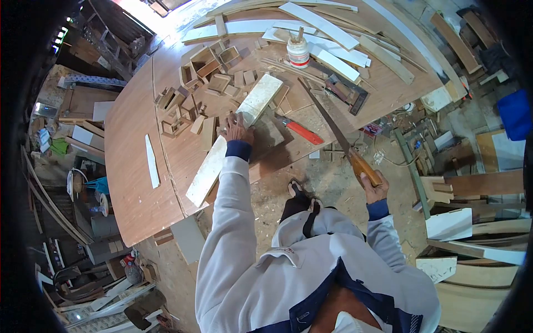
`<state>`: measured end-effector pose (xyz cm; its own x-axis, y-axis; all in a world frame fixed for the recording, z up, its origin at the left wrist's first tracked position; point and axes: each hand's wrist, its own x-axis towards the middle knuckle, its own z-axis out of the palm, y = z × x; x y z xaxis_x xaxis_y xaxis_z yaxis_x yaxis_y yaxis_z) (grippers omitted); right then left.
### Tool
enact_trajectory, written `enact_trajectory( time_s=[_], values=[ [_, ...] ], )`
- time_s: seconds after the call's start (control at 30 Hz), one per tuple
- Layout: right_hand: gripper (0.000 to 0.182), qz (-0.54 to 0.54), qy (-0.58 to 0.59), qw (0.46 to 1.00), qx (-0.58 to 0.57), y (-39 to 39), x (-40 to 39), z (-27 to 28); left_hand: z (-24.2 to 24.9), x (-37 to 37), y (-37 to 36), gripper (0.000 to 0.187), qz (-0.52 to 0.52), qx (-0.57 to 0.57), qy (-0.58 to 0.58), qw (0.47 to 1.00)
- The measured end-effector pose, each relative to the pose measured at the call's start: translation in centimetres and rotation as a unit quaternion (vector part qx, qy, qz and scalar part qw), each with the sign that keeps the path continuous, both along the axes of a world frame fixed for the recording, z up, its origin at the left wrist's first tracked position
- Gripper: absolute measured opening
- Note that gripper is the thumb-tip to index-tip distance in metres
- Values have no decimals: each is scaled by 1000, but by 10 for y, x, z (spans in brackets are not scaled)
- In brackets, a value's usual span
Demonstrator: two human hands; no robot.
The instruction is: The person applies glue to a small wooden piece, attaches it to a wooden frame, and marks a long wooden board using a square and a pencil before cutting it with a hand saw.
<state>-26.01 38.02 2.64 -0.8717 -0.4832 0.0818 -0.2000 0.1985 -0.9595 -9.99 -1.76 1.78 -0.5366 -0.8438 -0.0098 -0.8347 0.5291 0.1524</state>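
Observation:
My left hand (237, 131) presses down on a long white board (260, 99), its fingers over the top and edge; the board lies at a slant across the worktable, with its near end by the table edge. My right hand (376, 187) is closed around the wooden handle of a handsaw (335, 126). The saw blade points up and left over the table's right side, apart from the board. Between board and saw lies a red-handled utility knife (302, 132).
Small wooden boxes (204, 62) and offcuts lie beyond my left hand on the worktable (130, 166). A white glue jar (298, 53) stands near white strips (327, 28). A dark square tool (347, 94) lies right. Stacked boards (483, 227) and scraps crowd the floor at right.

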Motion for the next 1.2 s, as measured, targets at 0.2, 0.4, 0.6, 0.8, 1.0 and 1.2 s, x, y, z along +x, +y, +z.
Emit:
enact_trajectory(
  time_s=[0.2,0.4,0.6,0.8,1.0,1.2],
  values=[
    [29,-10,-13,1000,11,7,14,-1,-12,-42,83,66,-45,24,124,991],
    [29,-31,19,999,4,11,16,25,-26,-131,143,79,133,96,106,981],
    [25,-81,47,996,-4,39,18,30,-31,-153,116,78,243,136,83,957],
    [24,-119,86,989,22,54,25,41,-49,-168,80,54,262,113,75,955],
    [24,-136,94,985,48,55,29,52,-34,-179,72,47,68,84,-173,979],
    [24,-123,86,987,54,52,29,49,-31,-196,66,46,45,165,50,984]
  ],
)
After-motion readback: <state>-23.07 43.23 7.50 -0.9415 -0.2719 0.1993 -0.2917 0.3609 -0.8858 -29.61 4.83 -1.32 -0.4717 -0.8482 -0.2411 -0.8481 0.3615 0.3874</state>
